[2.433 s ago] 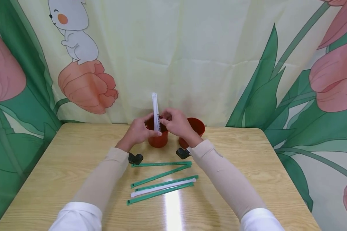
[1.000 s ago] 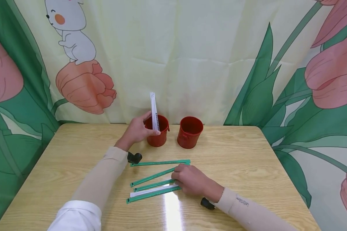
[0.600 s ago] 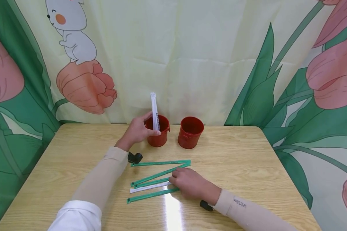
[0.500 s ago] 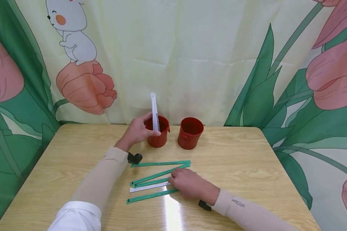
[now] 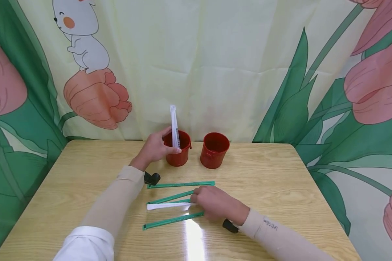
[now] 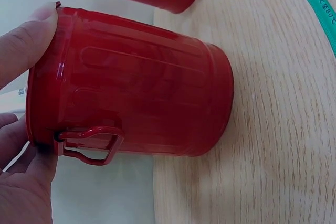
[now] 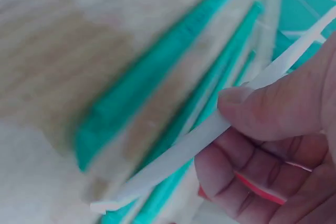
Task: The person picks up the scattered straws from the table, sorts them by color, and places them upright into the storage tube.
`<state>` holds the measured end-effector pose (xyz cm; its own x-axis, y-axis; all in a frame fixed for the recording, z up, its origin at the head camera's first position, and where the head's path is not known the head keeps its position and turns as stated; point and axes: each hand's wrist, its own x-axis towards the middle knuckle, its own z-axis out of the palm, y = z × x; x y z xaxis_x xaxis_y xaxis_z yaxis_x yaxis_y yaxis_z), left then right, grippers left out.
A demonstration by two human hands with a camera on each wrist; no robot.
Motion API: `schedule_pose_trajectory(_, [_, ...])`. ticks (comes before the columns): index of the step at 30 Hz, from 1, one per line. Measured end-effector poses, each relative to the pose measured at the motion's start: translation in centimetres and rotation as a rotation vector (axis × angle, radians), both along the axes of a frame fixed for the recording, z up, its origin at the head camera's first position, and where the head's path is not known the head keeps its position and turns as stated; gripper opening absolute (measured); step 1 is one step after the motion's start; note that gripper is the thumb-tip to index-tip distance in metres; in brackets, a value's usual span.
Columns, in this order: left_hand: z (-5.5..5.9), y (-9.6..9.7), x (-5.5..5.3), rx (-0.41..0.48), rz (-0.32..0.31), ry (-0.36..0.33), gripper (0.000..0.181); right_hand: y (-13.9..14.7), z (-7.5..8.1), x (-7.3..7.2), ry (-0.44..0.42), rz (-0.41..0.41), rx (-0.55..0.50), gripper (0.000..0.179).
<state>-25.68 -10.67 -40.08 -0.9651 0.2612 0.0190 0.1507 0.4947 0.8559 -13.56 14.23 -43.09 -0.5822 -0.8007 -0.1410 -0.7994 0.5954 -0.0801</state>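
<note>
My left hand [image 5: 154,148] grips the rim of the left red bucket [image 5: 177,158], thumb on one side and fingers on the other, as the left wrist view shows. White paper-wrapped straws [image 5: 174,123] stand up out of that bucket, leaning a little; how many is unclear. Lower right, my right hand [image 5: 218,203] pinches a white wrapped straw [image 7: 181,150] between thumb and fingers. It passes over green-wrapped straws on the table, and one end is hidden behind the hand in the head view. Green-wrapped straws [image 5: 173,220] lie both nearer to me and farther off than this hand.
A second red bucket [image 5: 214,152] stands to the right of the first, no straws showing in it. Both are near the far edge of the wooden table [image 5: 268,203]. Close behind hangs a printed curtain [image 5: 222,79] with tulips and a white animal.
My right hand has left the left bucket for the straws on the table. It has taken hold of the white straw and shifted it slightly away from me. The left hand stays at the bucket.
</note>
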Motion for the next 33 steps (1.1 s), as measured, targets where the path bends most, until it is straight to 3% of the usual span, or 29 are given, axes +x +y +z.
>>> schedule_pose_trajectory(6, [-0.1,-0.3,0.0,-0.004,-0.001,-0.01,0.093,0.9,2.3,-1.5,-0.161,-0.052,-0.337,0.019])
schedule_pose_trajectory(15, [-0.2,-0.1,-0.2,0.012,-0.012,0.025,0.091,0.3,6.3,-4.7,-0.246,-0.155,-0.76,0.013])
schedule_pose_trajectory(19, [-0.3,0.0,-0.1,0.015,-0.009,0.009,0.09,-0.4,7.5,-5.9,-0.245,-0.188,-0.85,0.01])
schedule_pose_trajectory(25, [-0.2,0.0,-0.2,0.021,-0.02,0.005,0.089,-1.0,8.4,-7.1,-0.242,-0.223,-0.894,0.007])
schedule_pose_trajectory(33, [-0.1,-0.1,-0.2,0.018,-0.019,0.005,0.089,-1.7,9.4,-8.4,-0.315,-0.286,-0.961,0.005])
